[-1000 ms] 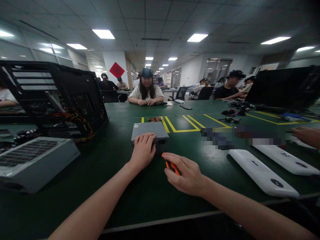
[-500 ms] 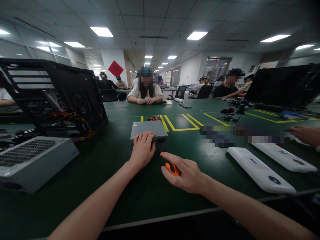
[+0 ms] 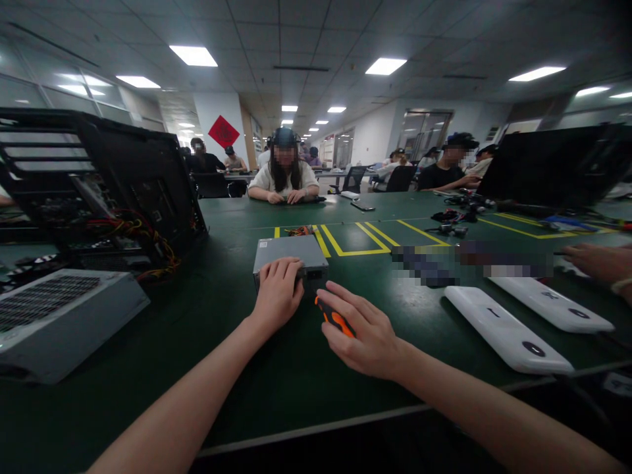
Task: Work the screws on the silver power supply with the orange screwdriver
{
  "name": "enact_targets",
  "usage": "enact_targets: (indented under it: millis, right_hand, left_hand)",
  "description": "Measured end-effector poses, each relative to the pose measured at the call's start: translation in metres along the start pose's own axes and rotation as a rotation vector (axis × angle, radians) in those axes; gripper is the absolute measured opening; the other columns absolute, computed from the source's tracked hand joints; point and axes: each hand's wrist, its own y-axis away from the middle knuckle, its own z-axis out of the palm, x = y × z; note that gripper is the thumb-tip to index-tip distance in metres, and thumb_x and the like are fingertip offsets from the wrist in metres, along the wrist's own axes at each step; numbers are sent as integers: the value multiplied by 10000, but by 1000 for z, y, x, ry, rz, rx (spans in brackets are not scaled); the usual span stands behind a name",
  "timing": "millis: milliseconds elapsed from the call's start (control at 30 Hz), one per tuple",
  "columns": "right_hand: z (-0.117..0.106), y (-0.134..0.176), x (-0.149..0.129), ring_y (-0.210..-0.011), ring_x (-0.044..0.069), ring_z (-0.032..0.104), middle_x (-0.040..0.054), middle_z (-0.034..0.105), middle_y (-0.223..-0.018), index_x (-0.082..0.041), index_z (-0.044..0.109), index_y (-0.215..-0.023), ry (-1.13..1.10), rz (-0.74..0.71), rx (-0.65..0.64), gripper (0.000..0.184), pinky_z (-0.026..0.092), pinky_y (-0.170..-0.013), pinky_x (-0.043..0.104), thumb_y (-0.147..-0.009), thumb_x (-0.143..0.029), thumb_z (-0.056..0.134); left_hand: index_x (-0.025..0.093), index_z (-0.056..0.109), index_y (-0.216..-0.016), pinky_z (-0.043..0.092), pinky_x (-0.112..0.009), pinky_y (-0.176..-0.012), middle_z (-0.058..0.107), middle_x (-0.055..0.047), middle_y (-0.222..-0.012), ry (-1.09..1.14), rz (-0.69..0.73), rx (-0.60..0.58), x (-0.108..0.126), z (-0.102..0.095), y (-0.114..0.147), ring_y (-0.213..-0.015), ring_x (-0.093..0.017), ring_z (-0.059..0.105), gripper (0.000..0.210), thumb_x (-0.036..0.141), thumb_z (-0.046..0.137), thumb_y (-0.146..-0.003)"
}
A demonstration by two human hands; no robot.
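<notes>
One box [image 3: 292,247], grey, sat on the green table [image 3: 276,388], under the fingers of the left hand [image 3: 278,289]. Those fingers were bent over its near edge; whether they gripped or only rested there, I could not tell. The right hand [image 3: 360,332], nearer than the box and to its right, was closed around one screwdriver [image 3: 340,322], orange and black; its tip could not be made out. Beyond the left hand, just behind the box, lay one bunch of wires [image 3: 301,231]. Well to the left of that hand lay a second box [image 3: 106,329], with a grille, and behind it stood one black case [image 3: 135,181]. To the right of the right hand lay two white devices [image 3: 508,329], with one co-worker's hand [image 3: 595,262] beyond them. Farther ahead of both hands were one phone [image 3: 363,206] and one seated person [image 3: 284,174].
</notes>
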Motion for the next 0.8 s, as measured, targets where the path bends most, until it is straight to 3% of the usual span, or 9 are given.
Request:
enact_targets:
  millis: [167,367,533,700,800]
  right_hand:
    - [2,3,2,-1055,172,540,142,516,-1182,-200,496,-1029,20,30,9,211,517,-713,234,-821,-172,509]
    - [-2,0,1,-1100,201,521,153,542,-1156,-159,483,-956,-38,33,23,145,504,-790,287,-819,-116,468]
    - [-6,-2,4,-924,153,611,109,615,-1029,-173,492,-963,-1,98,81,140,516,-721,240,-825,-163,511]
    - [-5,1,4,-1068,193,543,159,545,-1151,-156,476,-1008,-18,62,57,197,514,-751,266,-814,-121,473]
    - [-4,2,5,-1040,167,560,149,557,-1140,-161,464,-1069,11,32,68,256,512,-729,224,-819,-132,510]
  left_hand:
    - [190,495,-1087,314,-388,-895,561,-68,-1138,-7,-6,0,0,1,0,-1057,-225,472,296,173,467,-792]
    - [197,495,-1088,313,-394,-894,562,-73,-1138,-6,-21,3,0,2,0,-1054,-230,475,300,176,470,-790]
    - [200,499,-1079,313,-398,-891,559,-74,-1142,-11,-19,3,0,2,-1,-1053,-231,474,285,179,458,-798]
    - [199,505,-1059,313,-397,-893,563,-68,-1124,-22,-40,14,0,3,-2,-1042,-228,475,263,182,460,-800]
    - [198,505,-1054,318,-394,-883,563,-64,-1120,-31,-40,10,1,4,-2,-1035,-227,476,252,193,459,-806]
